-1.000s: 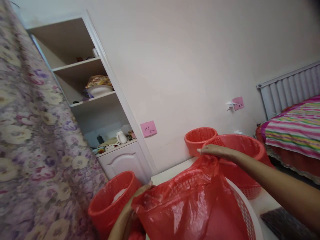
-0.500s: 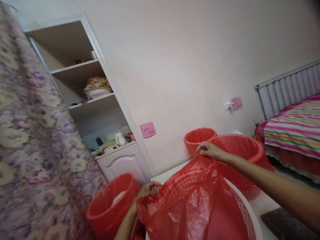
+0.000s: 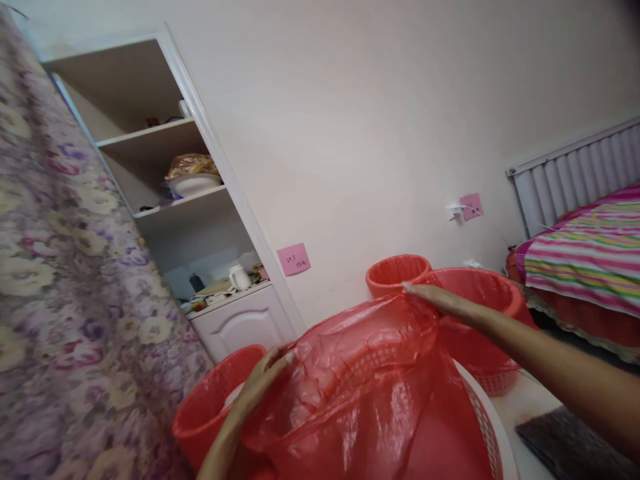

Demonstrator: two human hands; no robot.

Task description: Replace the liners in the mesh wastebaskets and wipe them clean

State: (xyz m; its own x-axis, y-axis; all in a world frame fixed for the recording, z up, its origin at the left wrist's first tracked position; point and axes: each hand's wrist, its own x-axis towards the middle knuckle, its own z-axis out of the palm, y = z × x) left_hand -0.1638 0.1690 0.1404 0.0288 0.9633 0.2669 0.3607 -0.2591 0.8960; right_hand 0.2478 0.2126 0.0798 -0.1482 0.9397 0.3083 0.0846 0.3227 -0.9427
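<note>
A thin red plastic bag (image 3: 365,387) is stretched between my hands over a basket (image 3: 484,400) with a pale rim and perforated sides. My left hand (image 3: 267,373) grips the bag's left edge, fingers closed on the film. At the far edge, my right hand (image 3: 433,298) holds the bag pinched near its upper right corner. Much of the basket shows only through the red film, and its lower part is hidden.
Red baskets stand around: one at left (image 3: 200,400) with something white inside, a small one (image 3: 395,268) by the wall, a larger one (image 3: 500,293) at right. A dark folded cloth (image 3: 570,440) lies on the white surface. Left are a floral curtain (image 3: 75,267) and shelves (image 3: 185,200).
My left hand has moved up and left, pulling the bag's edge wider. The film between my hands is now more spread and taut; my right hand has shifted slightly.
</note>
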